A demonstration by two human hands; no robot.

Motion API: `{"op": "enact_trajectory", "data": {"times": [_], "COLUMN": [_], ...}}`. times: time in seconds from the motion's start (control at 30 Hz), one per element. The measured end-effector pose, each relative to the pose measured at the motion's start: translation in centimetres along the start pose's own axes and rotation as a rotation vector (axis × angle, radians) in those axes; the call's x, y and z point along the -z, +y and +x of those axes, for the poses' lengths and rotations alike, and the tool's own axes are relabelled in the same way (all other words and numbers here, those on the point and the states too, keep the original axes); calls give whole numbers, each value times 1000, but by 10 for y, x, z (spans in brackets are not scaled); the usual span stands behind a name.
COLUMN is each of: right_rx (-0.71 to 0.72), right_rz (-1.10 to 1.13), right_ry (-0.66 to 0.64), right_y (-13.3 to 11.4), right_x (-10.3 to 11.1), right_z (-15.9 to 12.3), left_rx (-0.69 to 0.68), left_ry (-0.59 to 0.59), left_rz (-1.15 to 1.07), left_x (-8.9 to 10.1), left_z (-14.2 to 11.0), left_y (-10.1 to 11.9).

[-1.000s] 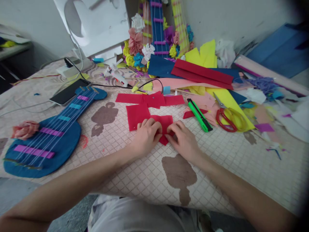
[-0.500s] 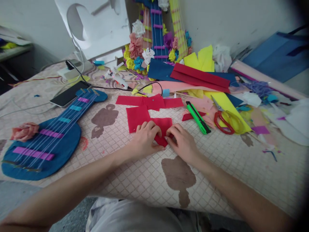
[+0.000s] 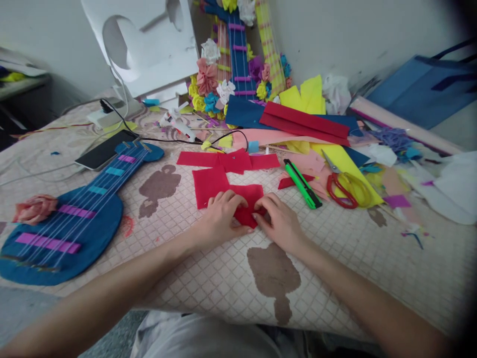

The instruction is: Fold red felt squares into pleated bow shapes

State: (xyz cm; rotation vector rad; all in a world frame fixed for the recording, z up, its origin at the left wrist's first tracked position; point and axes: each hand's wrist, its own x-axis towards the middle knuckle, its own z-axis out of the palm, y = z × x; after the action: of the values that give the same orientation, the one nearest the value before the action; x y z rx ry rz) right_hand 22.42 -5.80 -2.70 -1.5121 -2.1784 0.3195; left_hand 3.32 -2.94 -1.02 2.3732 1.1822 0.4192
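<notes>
Between my two hands lies a small red piece of crepe paper (image 3: 246, 218), flat on the table with its lower corner folded. My left hand (image 3: 222, 215) presses on its left part, thumb and fingers closed on it. At the right edge, my right hand (image 3: 278, 223) pinches the paper between thumb and fingertips; the exact fold is partly hidden by the fingers. Just behind my left hand is a square red piece (image 3: 210, 186). Farther back, several red strips (image 3: 234, 161) overlap in a row.
A green utility knife (image 3: 302, 184) and red-handled scissors (image 3: 342, 191) lie to the right, among paper scraps. At left is a blue paper guitar (image 3: 99, 214) beside a phone (image 3: 106, 150). A glue gun (image 3: 178, 125) with its black cord stands behind. Folded red paper (image 3: 305, 124) tops the pile.
The camera view has shifted slightly. Both hands stay on the red crepe paper in nearly the same place, with only small finger movement.
</notes>
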Motion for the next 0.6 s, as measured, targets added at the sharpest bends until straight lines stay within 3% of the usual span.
{"op": "enact_trajectory", "data": {"times": [0.27, 0.6], "right_rx": [-25, -45], "right_rz": [94, 64], "right_ry": [-65, -42], "right_y": [-3, -4], "right_x": [11, 8], "right_z": [2, 3], "left_rx": [38, 47], "left_ry": [53, 104], "left_rz": [-40, -7], "left_x": [0, -6], "left_z": [3, 5], "left_y": [1, 1]}}
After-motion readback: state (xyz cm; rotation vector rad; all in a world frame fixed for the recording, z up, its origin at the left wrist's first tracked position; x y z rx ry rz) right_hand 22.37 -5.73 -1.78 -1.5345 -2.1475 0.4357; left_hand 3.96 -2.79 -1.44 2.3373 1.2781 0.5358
